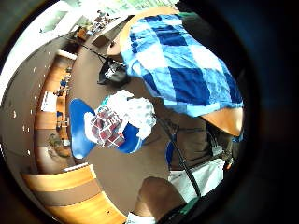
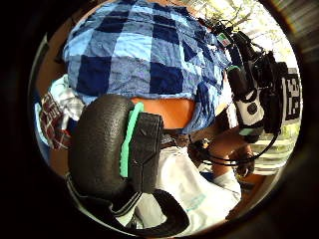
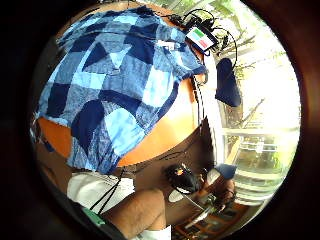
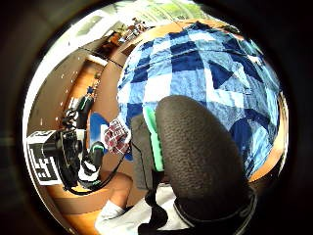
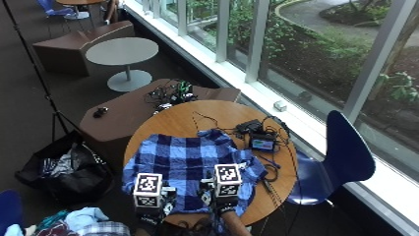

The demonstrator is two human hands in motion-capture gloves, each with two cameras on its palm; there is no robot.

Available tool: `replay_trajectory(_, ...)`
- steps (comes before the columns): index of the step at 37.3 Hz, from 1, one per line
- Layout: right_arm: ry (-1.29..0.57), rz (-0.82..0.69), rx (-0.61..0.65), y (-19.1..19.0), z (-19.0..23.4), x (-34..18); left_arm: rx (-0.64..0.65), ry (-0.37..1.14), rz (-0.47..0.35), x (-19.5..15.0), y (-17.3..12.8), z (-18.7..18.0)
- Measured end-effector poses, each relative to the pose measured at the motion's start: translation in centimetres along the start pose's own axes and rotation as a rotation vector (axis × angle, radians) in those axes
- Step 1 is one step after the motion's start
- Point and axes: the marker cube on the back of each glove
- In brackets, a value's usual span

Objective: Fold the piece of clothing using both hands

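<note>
A blue checked shirt (image 5: 190,162) lies spread flat on the round wooden table (image 5: 190,118), its near hem hanging over the edge by me. My left hand (image 5: 157,206) and right hand (image 5: 225,201) hover side by side over that near hem, apart from the cloth. The left palm views show the shirt (image 2: 144,50) (image 1: 187,65) at a distance past my left thumb (image 2: 99,144), which holds nothing. From the right palm the shirt (image 4: 205,63) (image 3: 115,85) lies beyond the right thumb (image 4: 195,147), also free of cloth.
A small device with a lit screen (image 5: 264,143) and tangled cables sit on the table's right side beside the shirt. A blue chair (image 5: 344,157) stands to the right. A black bag (image 5: 62,172) is on the floor at left, and a heap of clothes (image 1: 124,119) lies on another blue chair.
</note>
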Motion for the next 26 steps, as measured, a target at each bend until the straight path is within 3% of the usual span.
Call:
replay_trajectory(19,-0.004,-0.035,-0.029,0.6,-0.5,0.4,-0.056,0.013,0.029,-0.2,0.9,-0.2)
replay_trajectory(26,0.02,-0.018,-0.069,2.5,1.9,2.4,-0.067,0.021,0.004,-1.3,0.8,3.3)
